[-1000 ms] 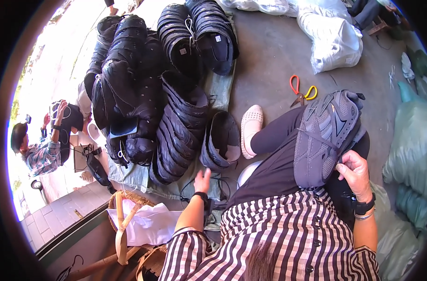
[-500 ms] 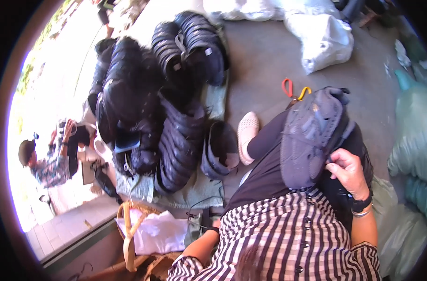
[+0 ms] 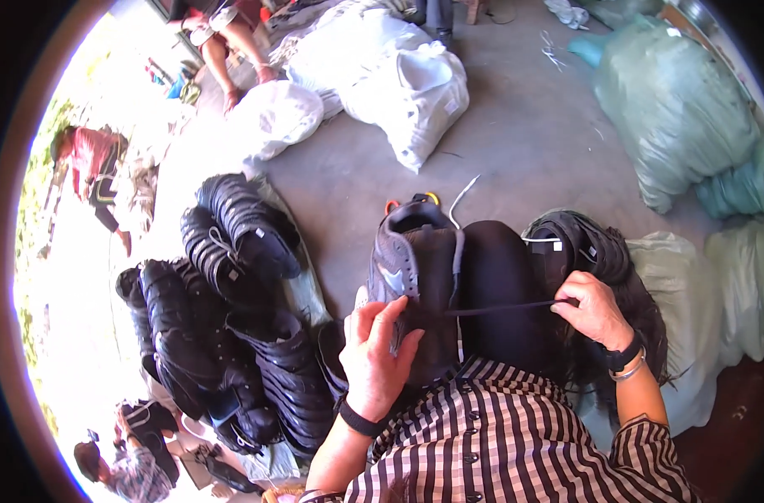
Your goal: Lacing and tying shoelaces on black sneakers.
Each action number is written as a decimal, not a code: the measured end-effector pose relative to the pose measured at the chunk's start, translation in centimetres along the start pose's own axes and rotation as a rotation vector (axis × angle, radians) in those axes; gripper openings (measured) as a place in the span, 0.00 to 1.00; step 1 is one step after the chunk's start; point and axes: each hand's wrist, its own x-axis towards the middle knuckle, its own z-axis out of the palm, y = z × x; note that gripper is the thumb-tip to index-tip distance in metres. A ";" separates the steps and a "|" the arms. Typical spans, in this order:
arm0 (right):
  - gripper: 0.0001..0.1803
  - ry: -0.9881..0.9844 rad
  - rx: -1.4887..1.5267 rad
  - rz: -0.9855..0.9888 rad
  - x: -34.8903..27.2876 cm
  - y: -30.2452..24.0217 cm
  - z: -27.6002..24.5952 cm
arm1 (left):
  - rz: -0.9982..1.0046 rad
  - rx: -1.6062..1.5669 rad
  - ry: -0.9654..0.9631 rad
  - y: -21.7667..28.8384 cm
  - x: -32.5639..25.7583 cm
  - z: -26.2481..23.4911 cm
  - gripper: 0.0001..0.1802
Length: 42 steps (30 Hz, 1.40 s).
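A dark grey sneaker (image 3: 436, 260) lies on my lap, its opening pointing away from me. My left hand (image 3: 375, 348) is closed against its left side by the eyelets, the thumb over the upper. Between thumb and fingers, my right hand (image 3: 596, 310) pinches the end of a dark shoelace (image 3: 512, 309), which runs taut sideways from the sneaker. A white lace (image 3: 463, 198) with a loose end sticks up beside the opening. Orange and yellow handle loops (image 3: 433, 198) peek out behind the heel. Part of the toe is hidden by my left hand.
Nested dark shoes (image 3: 281, 369) form rows on my left, over a pale green sack (image 3: 311, 293). More stacked shoes (image 3: 579, 247) stand at my right knee. White sacks (image 3: 415, 92) lie ahead, green sacks (image 3: 675, 109) to the right. Other people (image 3: 97, 163) sit at the left.
My left hand has come up onto the sneaker, which has turned over to show its opening and lacing. My right hand has drawn the lace out sideways. The view has shifted toward the right.
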 end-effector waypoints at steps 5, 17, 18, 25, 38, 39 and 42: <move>0.08 -0.007 -0.136 0.419 -6.4 11.5 3.9 | -0.315 -0.068 -0.066 -0.1 0.0 0.8 0.24; 0.12 0.593 1.633 1.037 -7.4 14.4 10.8 | -0.340 -0.246 -0.123 -5.4 -4.3 0.2 0.01; 0.10 0.642 1.676 1.028 -7.2 14.9 10.7 | -0.298 -0.204 -0.138 -5.9 -4.5 -0.3 0.03; 0.07 0.855 1.947 1.017 -9.1 22.1 10.2 | -0.671 -0.671 -0.214 -5.8 -2.9 0.8 0.15; 0.05 0.896 1.732 1.293 -12.4 26.2 12.5 | -0.479 -0.471 -0.165 -6.3 -3.2 0.5 0.10; 0.05 0.901 1.725 1.292 -13.4 27.5 12.7 | -0.504 -0.450 -0.004 -5.8 -3.0 0.6 0.09; 0.06 0.784 1.725 1.225 -14.4 28.5 12.7 | -0.401 -0.528 -0.018 -4.8 -2.8 0.3 0.10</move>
